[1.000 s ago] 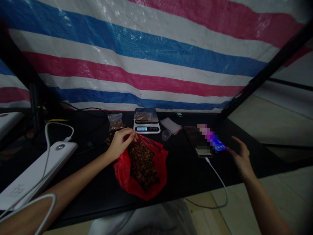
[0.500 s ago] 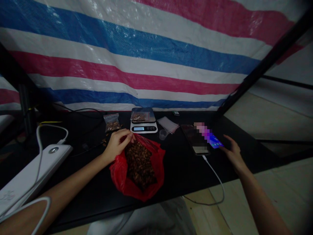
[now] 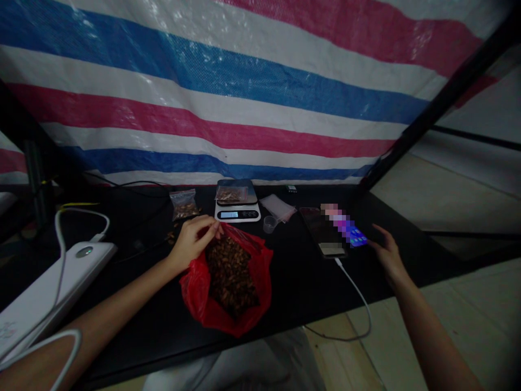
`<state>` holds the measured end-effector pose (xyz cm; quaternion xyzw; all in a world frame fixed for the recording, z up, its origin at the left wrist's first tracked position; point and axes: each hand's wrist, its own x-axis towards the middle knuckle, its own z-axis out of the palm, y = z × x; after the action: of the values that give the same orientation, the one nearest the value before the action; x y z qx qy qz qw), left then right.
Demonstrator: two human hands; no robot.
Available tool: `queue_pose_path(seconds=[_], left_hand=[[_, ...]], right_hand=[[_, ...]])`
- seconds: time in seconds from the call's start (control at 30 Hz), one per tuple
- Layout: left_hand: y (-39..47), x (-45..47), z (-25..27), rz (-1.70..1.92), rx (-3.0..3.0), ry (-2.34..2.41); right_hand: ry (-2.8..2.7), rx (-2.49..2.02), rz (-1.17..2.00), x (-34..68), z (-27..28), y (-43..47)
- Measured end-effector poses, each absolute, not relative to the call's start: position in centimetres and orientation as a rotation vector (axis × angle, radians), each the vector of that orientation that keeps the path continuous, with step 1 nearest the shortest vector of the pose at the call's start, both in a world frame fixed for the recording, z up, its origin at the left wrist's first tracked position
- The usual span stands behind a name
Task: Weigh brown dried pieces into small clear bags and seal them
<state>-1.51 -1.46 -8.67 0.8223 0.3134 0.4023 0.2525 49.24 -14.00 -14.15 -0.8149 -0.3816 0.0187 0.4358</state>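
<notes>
My left hand (image 3: 190, 243) pinches the left rim of a red plastic bag (image 3: 264, 277). The bag stands wide at the mouth, full of small brown pieces (image 3: 232, 271) like seeds or dried bits. My right hand (image 3: 386, 252) lies beside a lit phone (image 3: 358, 237), fingers apart and the thumb at the phone's right end; whether it touches is hard to tell. Behind the red bag is a white kitchen scale (image 3: 249, 215) with a zip bag (image 3: 231, 194) of brown pieces on its plate. The scale's display is lit, its digits too small to read.
Another filled zip bag (image 3: 185, 207) lies left of the scale. On its right are flat clear bags (image 3: 279, 208) and a small clear cup (image 3: 269, 224). A dark phone (image 3: 319, 233) has a white cable (image 3: 362, 290). A long white device (image 3: 57, 296) lies left; striped sheeting (image 3: 228, 108) hangs behind.
The view has shifted slightly, so everything sits a little further left. Both hands keep their places at the red bag and the lit phone.
</notes>
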Motion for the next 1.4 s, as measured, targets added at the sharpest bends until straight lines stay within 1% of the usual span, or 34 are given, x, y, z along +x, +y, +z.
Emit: queue_pose_path(seconds=[0.13, 0.33, 0.5, 0.7, 0.87, 1.07, 1.4], left_hand=[[-1.5, -1.5, -8.6, 1.090, 2.242, 0.862], [-1.4, -1.5, -8.6, 1.093, 2.266, 0.857], [-1.5, -1.5, -8.6, 1.095, 2.274, 0.853], [-1.6, -1.5, -8.5, 1.078, 2.294, 0.852], [-1.6, -1.5, -8.5, 1.085, 2.294, 0.838], [-1.7, -1.4, -8.5, 1.076, 2.298, 0.827], [-1.8, -1.5, -8.8, 1.055, 2.305, 0.832]], right_hand=[[-0.987, -2.066, 0.016, 49.8, -14.5, -13.7], [-0.871, -1.972, -0.042, 50.1, -14.4, -13.7], [-1.234, -1.924, -0.184, 50.2, -13.9, -13.4], [-1.475, -2.074, -0.279, 48.8, -13.7, -13.2], [-1.408, -2.216, -0.216, 48.0, -13.4, -13.4], [-1.340, -1.978, -0.327, 49.0, -13.3, -13.6], [-1.383, -1.969, -0.317, 48.5, -13.5, -13.7]])
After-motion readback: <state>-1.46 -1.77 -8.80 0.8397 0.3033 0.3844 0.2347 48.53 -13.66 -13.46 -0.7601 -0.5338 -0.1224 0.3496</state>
